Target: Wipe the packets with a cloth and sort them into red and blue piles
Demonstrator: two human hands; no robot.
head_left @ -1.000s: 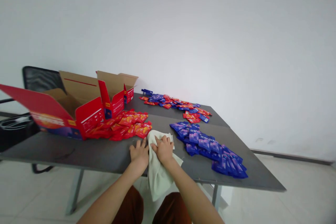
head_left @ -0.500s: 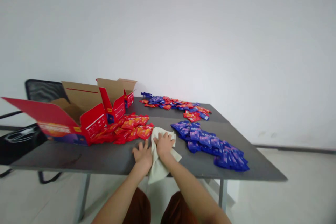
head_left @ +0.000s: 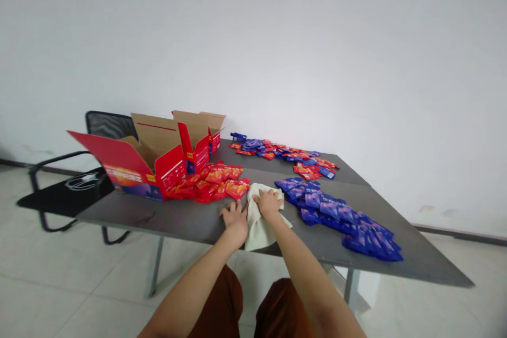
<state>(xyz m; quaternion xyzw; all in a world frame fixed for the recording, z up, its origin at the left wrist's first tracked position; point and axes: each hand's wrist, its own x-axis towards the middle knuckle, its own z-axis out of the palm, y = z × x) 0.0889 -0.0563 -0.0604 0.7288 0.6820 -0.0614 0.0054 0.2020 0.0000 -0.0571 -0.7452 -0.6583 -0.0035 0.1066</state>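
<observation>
A pale cream cloth (head_left: 259, 232) lies crumpled on the dark table (head_left: 190, 219), near its front edge. My right hand (head_left: 270, 204) presses down on its upper part, fingers bent over the fabric. Just left of it, my left hand (head_left: 235, 220) rests on the tabletop with its fingers spread, and its side meets the cloth's left edge. A pile of red pouches (head_left: 216, 182) is beyond my left hand. To the right of the cloth, overlapping blue pouches (head_left: 328, 208) form a slanting row.
Three open red cartons stand along the left side, the nearest carton (head_left: 138, 171) with its flaps up. Mixed red and blue pouches (head_left: 285, 152) are scattered toward the back. A black chair (head_left: 106, 125) with a white cable on its seat is at the left.
The view has turned left, so the scene sits further right. The cloth's lower corner, which hung past the table's front edge, is now drawn up to about the edge. Both hands stay close together.
</observation>
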